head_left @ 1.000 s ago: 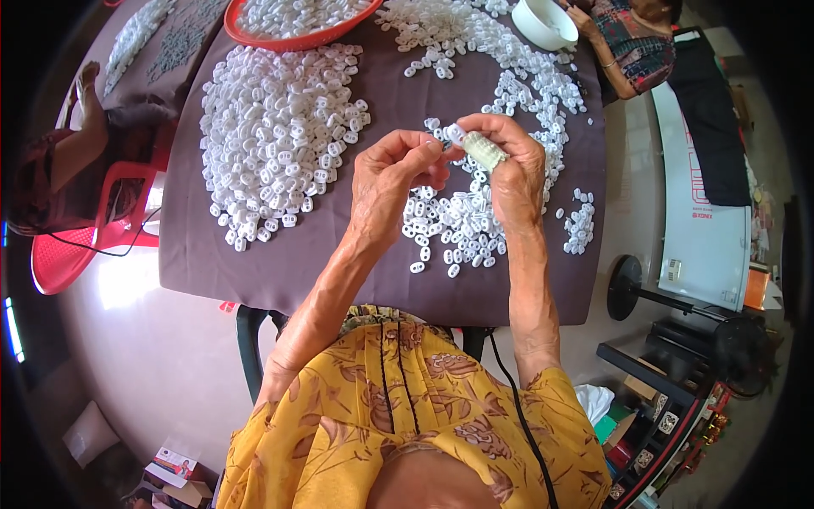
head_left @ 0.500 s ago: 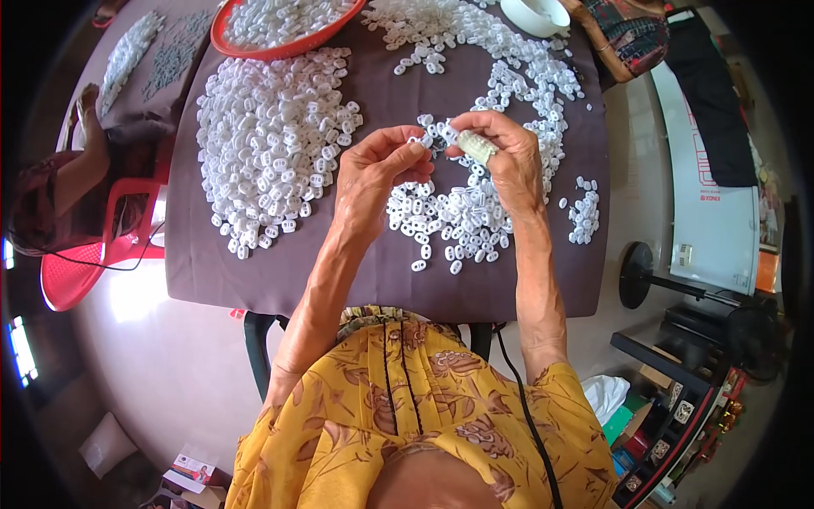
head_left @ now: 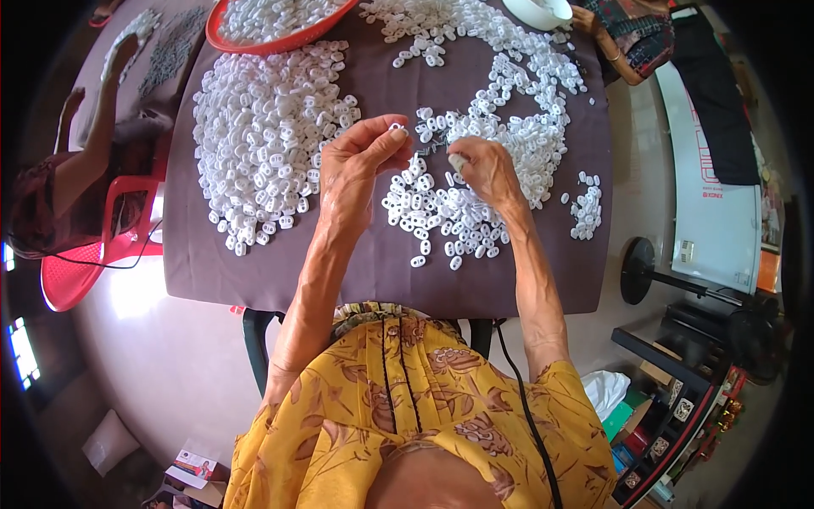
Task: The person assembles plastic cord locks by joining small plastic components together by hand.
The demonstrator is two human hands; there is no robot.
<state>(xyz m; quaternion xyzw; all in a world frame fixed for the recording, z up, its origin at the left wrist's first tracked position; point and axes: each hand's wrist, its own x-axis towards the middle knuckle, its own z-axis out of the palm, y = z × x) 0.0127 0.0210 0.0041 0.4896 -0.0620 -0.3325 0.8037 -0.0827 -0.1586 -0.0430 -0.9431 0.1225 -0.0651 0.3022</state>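
White plastic piece (head_left: 395, 127), small, oval, pinched at left hand (head_left: 356, 165) fingertips above table (head_left: 254, 280) middle. Right hand (head_left: 487, 170) closed around pale small tool (head_left: 458, 161), thin metal part (head_left: 431, 149) between hands. Step likely: joining piece to metal part; next move needs fine alignment. Loose pile (head_left: 458, 216) under hands, larger heap (head_left: 263, 136) toward left edge, red basket (head_left: 271, 21) at far edge.

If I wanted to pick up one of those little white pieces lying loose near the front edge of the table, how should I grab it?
Take a stray white piece by its two long sides, between thumb and fingertip, coming straight down from above. It lies flat on the brown tablecloth, apart from the heap, so there seems room for fingers on both sides.
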